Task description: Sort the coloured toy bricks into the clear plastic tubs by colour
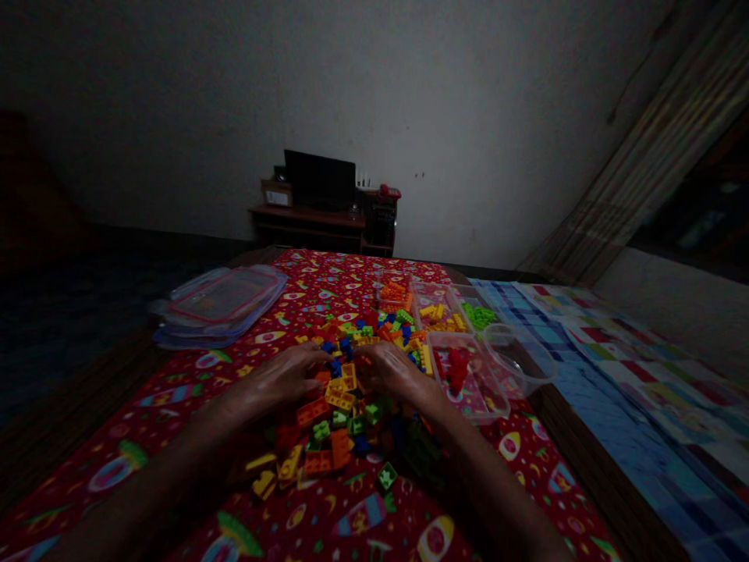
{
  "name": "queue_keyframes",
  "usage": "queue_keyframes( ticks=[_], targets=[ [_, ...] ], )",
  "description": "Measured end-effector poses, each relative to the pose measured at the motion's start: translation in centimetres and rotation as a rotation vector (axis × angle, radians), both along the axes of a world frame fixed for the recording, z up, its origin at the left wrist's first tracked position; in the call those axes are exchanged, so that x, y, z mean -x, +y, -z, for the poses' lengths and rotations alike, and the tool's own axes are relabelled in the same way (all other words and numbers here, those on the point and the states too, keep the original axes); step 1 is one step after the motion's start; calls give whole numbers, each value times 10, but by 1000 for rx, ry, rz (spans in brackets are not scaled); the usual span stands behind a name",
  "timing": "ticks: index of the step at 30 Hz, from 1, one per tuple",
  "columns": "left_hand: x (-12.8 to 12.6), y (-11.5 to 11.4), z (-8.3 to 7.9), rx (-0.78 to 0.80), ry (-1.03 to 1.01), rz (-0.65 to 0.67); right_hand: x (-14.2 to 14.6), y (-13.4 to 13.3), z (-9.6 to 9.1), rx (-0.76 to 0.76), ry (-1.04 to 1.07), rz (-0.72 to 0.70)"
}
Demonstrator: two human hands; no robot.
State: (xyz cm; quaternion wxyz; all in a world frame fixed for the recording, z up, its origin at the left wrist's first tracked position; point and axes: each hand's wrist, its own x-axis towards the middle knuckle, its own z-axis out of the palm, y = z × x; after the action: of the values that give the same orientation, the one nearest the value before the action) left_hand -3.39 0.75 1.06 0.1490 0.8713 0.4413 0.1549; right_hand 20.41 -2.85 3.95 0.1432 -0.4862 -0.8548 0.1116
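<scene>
Left hand [281, 380]: Laid against the left side of the brick pile [341, 399]; fingers are bent forward with the thumb parted from them. Whether a brick is gripped cannot be told.
Right hand [395, 368]: Laid over the far right part of the pile, fingers turned inward toward the left hand. Fingertips are dim and blurred; their grip cannot be told.
Brick pile: Loose bricks in orange, yellow, green, blue and red are spread on the desk [562, 425], between and beyond the two hands and also nearer, between the forearms.
Green brick [387, 475]: Found at the near edge of the pile, just apart from it.
Red cloth [298, 515]: Spread over the desk, printed with rockets.
Clear boxes [480, 419]: Four are set right of the pile; orange bricks [395, 292], yellow bricks [441, 318], green bricks [480, 316] and red pieces [457, 371] are held in them separately.
Round tub [538, 378]: Placed beside the box of red pieces.
Lids [225, 304]: Stacked at the desk's left side.
Monitor [321, 179]: Stood near the far wall.
</scene>
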Motion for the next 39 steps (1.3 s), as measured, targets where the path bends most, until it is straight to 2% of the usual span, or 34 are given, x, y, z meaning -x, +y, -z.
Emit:
queue_keyframes(
  ticks=[3,8,11,15,19,24,26,29,33,36,39],
  targets=[
    [-10,2,-12,94,-111,-38,-5,1,1,-76,114,75],
    [-19,2,-23,310,-498,-145,-7,6,1,-109,259,208],
    [-24,-2,-26,382,-669,-156,-2,7,4,-58,380,179],
    [-36,-10,-26,359,-721,-178,7,6,4,108,562,78],
    [-44,-14,-22,264,-662,-146,13,3,3,176,624,67],
    [-33,-11,-30,109,-473,-97,-1,14,-3,121,555,142],
    [-24,-9,-36,73,-343,-95,-15,31,-10,63,526,202],
    [-12,-11,-40,113,-146,-62,-36,68,-28,-42,418,289],
    [-8,-25,-34,142,65,3,-52,123,-46,-129,70,449],
    [-13,-40,-28,123,190,12,-54,149,-48,-129,-54,471],
    [-17,-49,-24,142,270,9,-54,160,-45,-135,-53,449]
  ],
)
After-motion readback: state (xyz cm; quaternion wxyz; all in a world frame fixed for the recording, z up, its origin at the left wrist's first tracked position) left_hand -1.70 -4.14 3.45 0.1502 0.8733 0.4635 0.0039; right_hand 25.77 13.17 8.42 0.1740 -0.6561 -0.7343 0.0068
